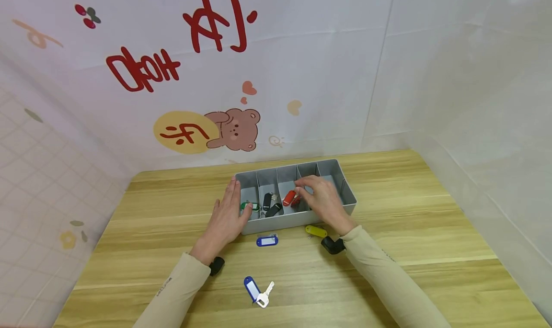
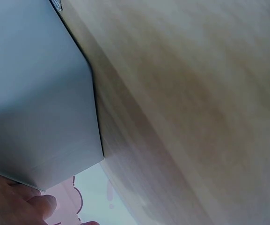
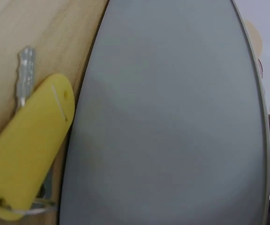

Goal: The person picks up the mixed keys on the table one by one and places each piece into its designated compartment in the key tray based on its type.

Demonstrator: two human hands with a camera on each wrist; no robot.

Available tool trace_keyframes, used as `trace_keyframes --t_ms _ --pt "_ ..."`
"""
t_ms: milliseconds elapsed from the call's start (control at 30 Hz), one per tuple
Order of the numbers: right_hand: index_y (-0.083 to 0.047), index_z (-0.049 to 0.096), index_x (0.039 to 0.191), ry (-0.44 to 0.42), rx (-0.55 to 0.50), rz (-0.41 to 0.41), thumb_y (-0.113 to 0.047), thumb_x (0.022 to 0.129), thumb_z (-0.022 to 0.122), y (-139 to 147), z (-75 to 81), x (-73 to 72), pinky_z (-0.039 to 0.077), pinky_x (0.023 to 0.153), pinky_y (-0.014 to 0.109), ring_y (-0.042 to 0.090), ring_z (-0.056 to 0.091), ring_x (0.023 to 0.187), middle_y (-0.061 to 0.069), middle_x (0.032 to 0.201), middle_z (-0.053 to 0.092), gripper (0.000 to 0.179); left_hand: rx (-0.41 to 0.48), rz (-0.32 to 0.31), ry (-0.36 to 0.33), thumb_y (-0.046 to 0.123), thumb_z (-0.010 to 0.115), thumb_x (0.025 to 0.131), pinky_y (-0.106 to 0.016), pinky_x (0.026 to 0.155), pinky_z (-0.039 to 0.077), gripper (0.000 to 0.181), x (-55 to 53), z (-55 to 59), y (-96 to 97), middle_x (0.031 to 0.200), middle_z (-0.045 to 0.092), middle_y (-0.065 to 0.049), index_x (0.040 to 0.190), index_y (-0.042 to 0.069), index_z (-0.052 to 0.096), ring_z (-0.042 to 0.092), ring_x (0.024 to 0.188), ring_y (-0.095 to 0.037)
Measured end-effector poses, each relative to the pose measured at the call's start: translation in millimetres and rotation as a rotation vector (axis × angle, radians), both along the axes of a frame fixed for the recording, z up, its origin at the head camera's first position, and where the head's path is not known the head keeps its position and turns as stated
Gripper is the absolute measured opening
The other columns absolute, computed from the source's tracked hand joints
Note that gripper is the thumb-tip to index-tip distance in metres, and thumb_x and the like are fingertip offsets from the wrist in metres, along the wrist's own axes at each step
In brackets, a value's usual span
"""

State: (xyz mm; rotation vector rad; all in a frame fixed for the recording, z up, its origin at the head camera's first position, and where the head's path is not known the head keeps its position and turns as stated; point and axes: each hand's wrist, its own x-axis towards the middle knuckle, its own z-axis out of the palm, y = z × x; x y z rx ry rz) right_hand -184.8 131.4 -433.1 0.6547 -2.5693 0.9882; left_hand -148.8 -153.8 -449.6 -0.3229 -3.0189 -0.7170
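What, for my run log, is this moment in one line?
left hand: on gray tray, left end | right hand: at red tags, grip unclear | table: two blue tags, yellow tag

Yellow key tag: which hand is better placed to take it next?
Probably the right hand: the yellow key tag lies near its wrist, though it touches a red key tag. The left hand is farther, touching the compartment tray.

Left grip (image 1: 224,218): fingers (image 1: 235,196) straight | right grip (image 1: 324,199): fingers bent, pinch unclear
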Motion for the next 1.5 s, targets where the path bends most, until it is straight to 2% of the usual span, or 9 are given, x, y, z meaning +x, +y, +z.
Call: trace_keyframes --t_ms 267,400,600,867,1100,1200,1333,1500 --pt "-0.006 0.064 0.142 -0.075 -0.089 0.066 -0.029 0.105 0.064 9 2.4 5.7 0.043 0.112 0.053 0.032 0.054 0.137 0.011 0.147 0.059 0.044 0.008 -0.003 -0.005 0.041 0.049 0.107 -0.074 0.116 0.018 0.081 -0.3 -0.9 1.0 0.174 -0.002 -0.011 0.164 -0.002 0.012 0.007 0.159 -0.03" --pt "-0.01 0.06 0.147 -0.087 -0.149 0.104 -0.036 0.106 0.06 15 8.6 11.2 0.038 0.115 0.056 0.028 0.047 0.144 0.007 0.154 0.053 0.049 0.0 -0.004 0.005 0.042 0.048 0.107 -0.074 0.116 0.019 0.081 -1.4 -1.0 0.8 0.174 -0.001 -0.012 0.164 -0.003 0.012 0.008 0.159 -0.031" --pt "-0.018 0.057 0.151 -0.095 -0.202 0.126 -0.04 0.107 0.057 29 14.6 20.8 0.037 0.115 0.058 0.023 0.043 0.147 -0.002 0.157 0.05 0.049 -0.003 0.001 0.007 0.042 0.047 0.106 -0.074 0.116 0.019 0.082 -2.5 -1.8 0.3 0.174 -0.001 -0.013 0.164 -0.003 0.012 0.007 0.159 -0.032" --pt "-0.025 0.054 0.152 -0.119 -0.255 0.214 -0.028 0.107 0.057 48 18.2 35.7 0.038 0.115 0.053 0.019 0.045 0.146 -0.009 0.156 0.051 0.045 -0.003 0.002 0.008 0.042 0.047 0.106 -0.074 0.116 0.018 0.081 -1.9 -1.8 0.5 0.174 -0.001 -0.013 0.164 -0.003 0.012 0.007 0.159 -0.032" --pt "-0.022 0.052 0.154 -0.154 -0.227 0.278 -0.029 0.109 0.053 62 18.5 47.4 0.041 0.112 0.056 0.022 0.046 0.145 -0.004 0.156 0.051 0.046 -0.011 -0.005 0.002 0.042 0.048 0.107 -0.074 0.116 0.019 0.081 -2.5 -0.7 1.4 0.174 -0.002 -0.013 0.164 -0.003 0.012 0.007 0.159 -0.032" --pt "-0.019 0.055 0.152 -0.167 -0.228 0.312 -0.025 0.11 0.049 68 17.2 52.3 0.044 0.111 0.047 0.022 0.049 0.142 -0.002 0.152 0.055 0.043 -0.007 -0.008 -0.005 0.042 0.047 0.107 -0.074 0.116 0.018 0.081 -2.6 0.1 1.7 0.174 -0.003 -0.012 0.164 -0.003 0.012 0.007 0.159 -0.032" --pt "-0.012 0.06 0.147 -0.172 -0.229 0.374 -0.01 0.108 0.047 75 14.5 57.3 0.047 0.109 0.035 0.022 0.057 0.135 0.002 0.146 0.062 0.041 0.003 -0.01 -0.007 0.041 0.047 0.107 -0.074 0.116 0.018 0.081 -2.1 1.5 1.8 0.174 -0.003 -0.013 0.164 -0.003 0.011 0.007 0.159 -0.032" --pt "-0.008 0.062 0.143 -0.218 -0.232 0.434 -0.002 0.107 0.045 84 5.5 62.4 0.05 0.106 0.033 0.023 0.062 0.129 0.005 0.142 0.064 0.04 0.0 -0.011 -0.002 0.041 0.048 0.106 -0.075 0.115 0.018 0.081 -2.3 0.1 0.8 0.174 -0.003 -0.014 0.164 -0.004 0.011 0.007 0.159 -0.033"
